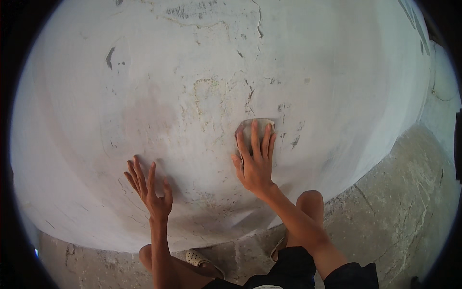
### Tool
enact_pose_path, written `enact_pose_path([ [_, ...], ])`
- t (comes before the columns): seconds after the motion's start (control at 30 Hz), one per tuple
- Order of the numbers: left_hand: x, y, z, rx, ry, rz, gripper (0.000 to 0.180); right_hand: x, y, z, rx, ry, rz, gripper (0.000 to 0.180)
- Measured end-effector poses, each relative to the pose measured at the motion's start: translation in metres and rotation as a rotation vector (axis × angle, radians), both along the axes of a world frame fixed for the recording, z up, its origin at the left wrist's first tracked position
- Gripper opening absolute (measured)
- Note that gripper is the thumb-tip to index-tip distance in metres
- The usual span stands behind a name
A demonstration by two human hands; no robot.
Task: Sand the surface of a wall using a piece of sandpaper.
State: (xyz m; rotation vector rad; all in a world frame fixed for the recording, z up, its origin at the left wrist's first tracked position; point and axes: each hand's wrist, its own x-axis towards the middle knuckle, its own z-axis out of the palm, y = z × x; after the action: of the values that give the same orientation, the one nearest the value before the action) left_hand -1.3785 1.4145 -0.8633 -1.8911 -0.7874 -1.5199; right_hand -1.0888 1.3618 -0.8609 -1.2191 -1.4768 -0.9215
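A white wall (327, 96) with a worn, cracked surface fills most of the view. My right hand (257, 168) presses a small grey-beige piece of sandpaper (247, 133) flat against it, just right of the middle. The fingers lie spread over the sheet, and its upper edge shows past their tips. To the left, my left hand (154, 195) is empty, its fingers spread and their tips at the wall.
Cracks and dark chipped patches (250, 95) mark the wall above my right hand. A rough concrete floor (385, 207) runs along its foot. My bent knees and a beige clog (195, 258) are close to the wall's base.
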Motion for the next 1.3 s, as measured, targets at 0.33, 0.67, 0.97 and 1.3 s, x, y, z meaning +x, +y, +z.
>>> enact_pose_path([
  [0.33, 0.002, 0.002, 0.001, 0.010, -0.018, 0.008, 0.051, 0.000, 0.002, 0.065, 0.022, 0.000, -0.023, 0.064],
  [0.67, 0.000, -0.001, -0.003, -0.028, 0.005, 0.008, 0.055, -0.001, 0.007, 0.042, -0.036, -0.034, -0.014, 0.070],
  [0.97, 0.003, -0.001, 0.001, 0.008, -0.008, -0.002, 0.056, -0.015, 0.007, 0.002, -0.039, -0.093, -0.031, 0.070],
  [1.3, 0.004, 0.003, -0.002, 0.008, -0.013, 0.025, 0.050, -0.027, 0.011, 0.116, 0.094, -0.153, -0.001, 0.072],
])
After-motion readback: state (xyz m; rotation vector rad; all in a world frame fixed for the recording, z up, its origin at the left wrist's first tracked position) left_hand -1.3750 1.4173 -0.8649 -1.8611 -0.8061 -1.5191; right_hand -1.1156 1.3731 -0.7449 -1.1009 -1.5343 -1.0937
